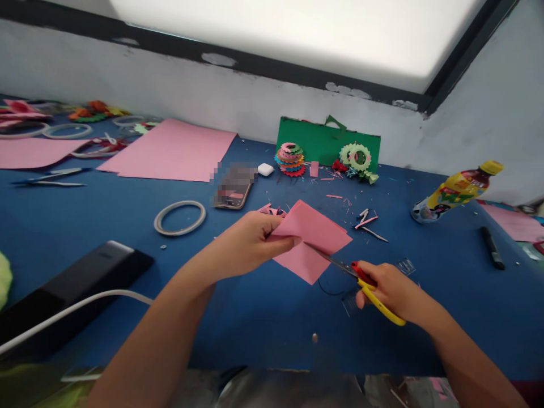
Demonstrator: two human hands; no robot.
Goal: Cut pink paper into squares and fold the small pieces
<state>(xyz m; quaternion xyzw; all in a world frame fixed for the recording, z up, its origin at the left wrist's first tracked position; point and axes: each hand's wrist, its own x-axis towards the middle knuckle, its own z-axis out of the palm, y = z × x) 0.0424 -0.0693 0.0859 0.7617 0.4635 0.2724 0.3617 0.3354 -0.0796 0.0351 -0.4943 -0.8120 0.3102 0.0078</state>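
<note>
The blue counter (255, 337) is bearing a large pink sheet (174, 150) toward its left rear. Folded pink paper (318, 226) is being held above the counter's middle, the left hand (253, 241) pinching its edge. The right hand (389, 289) is grasping scissors (361, 280) by the handles, the blades meeting the paper.

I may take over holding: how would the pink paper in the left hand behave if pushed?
The pink paper would probably flex easily, since it looks thin and bends at the left hand. It may fold further, as creases divide its flaps.
</note>
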